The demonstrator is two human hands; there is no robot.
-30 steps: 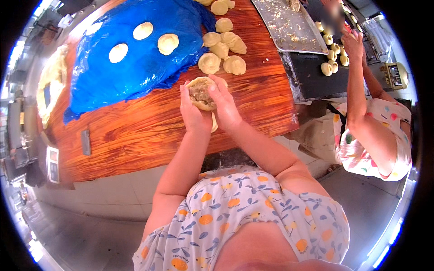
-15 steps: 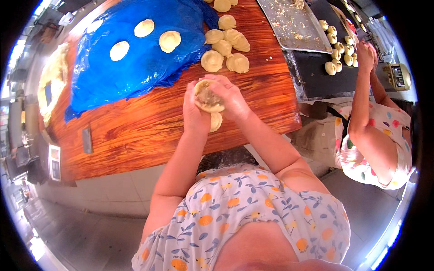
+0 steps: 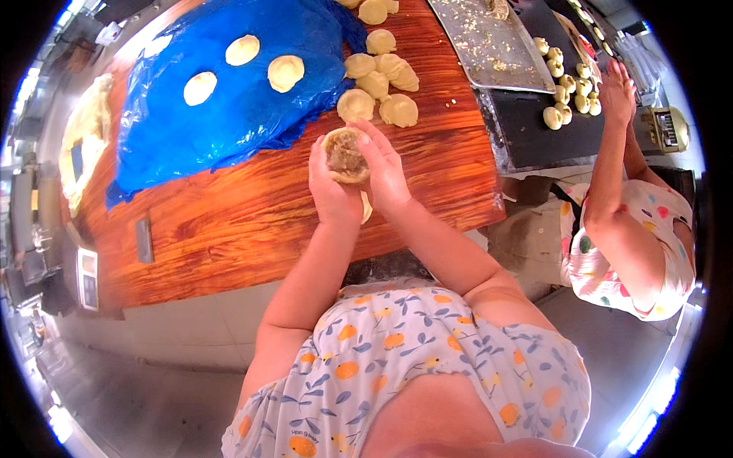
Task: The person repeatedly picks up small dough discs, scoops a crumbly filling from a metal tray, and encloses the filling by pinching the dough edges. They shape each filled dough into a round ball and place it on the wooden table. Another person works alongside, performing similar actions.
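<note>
A round of dough with brown filling (image 3: 346, 155) is cupped between my two hands above the wooden table. My left hand (image 3: 330, 192) wraps its left side and underside. On the other side, my right hand (image 3: 384, 166) has its fingers curved against the dough's rim. The filling faces up in the middle, and a pale dough edge rings it. Partly hidden behind my hands, a flat dough disc (image 3: 367, 208) lies on the table. Beyond my hands are several more dough rounds (image 3: 356, 105), some overlapping.
Three dough discs (image 3: 286, 73) rest on blue plastic sheeting (image 3: 229, 114) over the wooden table (image 3: 252, 221). A grey bar (image 3: 144, 241) lies near its left edge. At right are a metal tray (image 3: 496, 53), several dough balls (image 3: 561, 95) and a co-worker's raised hands (image 3: 617, 91).
My right fingers have moved off the filling to the dough's right rim, leaving more filling in sight. The co-worker's hands have shifted slightly.
</note>
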